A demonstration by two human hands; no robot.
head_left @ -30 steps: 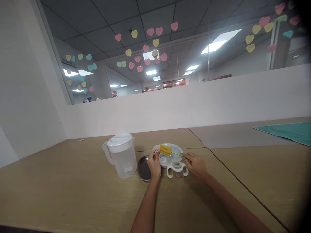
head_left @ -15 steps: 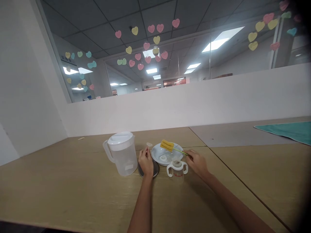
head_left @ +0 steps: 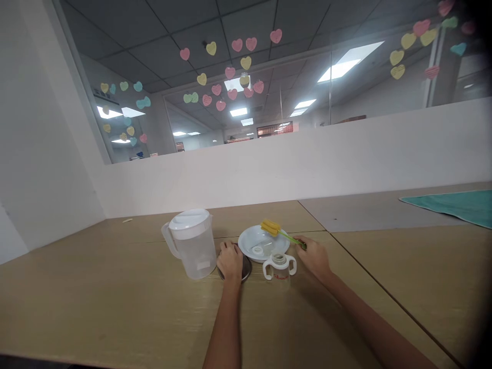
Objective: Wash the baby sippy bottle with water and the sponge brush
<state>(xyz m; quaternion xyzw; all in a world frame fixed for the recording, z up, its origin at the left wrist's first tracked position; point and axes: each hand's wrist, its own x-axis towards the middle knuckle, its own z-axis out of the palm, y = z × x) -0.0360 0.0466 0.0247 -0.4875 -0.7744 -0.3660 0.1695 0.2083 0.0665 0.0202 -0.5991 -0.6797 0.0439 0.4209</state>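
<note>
My right hand (head_left: 313, 255) is closed on the green handle of a brush with a yellow sponge head (head_left: 270, 227), which hangs over the far side of a white bowl (head_left: 246, 247). Inside the bowl lie a white ring (head_left: 257, 250) and something clear. A clear bottle with two white handles (head_left: 280, 267) stands upright and uncapped in front of the bowl. My left hand (head_left: 230, 261) is over a dark round dish (head_left: 246, 269), its fingers curled down at the far rim; what they hold, if anything, is hidden.
A lidded clear pitcher (head_left: 197, 251) stands just left of my left hand. A teal cloth (head_left: 453, 204) lies at the far right of the table. Behind the table rises a white wall (head_left: 269, 174) with a window above it.
The brush head has moved slightly right and turned in my right hand. My left hand's fingers have lowered toward the dark dish, and the small pale piece near their tips no longer shows.
</note>
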